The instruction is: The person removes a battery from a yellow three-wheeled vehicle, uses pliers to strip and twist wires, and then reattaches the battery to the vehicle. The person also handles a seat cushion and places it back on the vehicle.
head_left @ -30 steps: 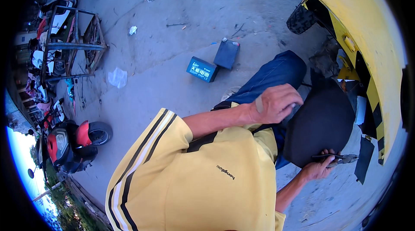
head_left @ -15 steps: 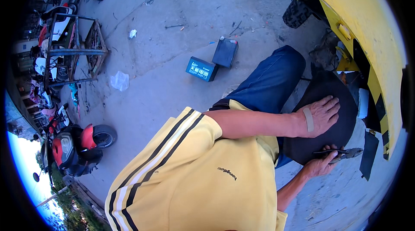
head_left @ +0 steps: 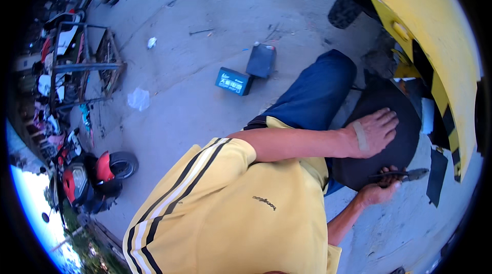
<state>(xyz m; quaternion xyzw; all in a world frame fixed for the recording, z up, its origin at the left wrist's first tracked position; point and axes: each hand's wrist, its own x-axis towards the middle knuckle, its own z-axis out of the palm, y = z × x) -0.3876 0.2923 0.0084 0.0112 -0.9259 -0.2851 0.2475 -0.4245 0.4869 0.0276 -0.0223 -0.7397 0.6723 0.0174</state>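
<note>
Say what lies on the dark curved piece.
The left hand rests on the dark curved piece; the right hand holds pliers at its lower edge. What the left palm covers cannot be seen.

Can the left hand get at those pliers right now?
Probably yes: the left hand rests on the dark pad near the pliers, with the way looking open, though the right hand is holding them.

Soft bluish daylight, slight blur
</note>
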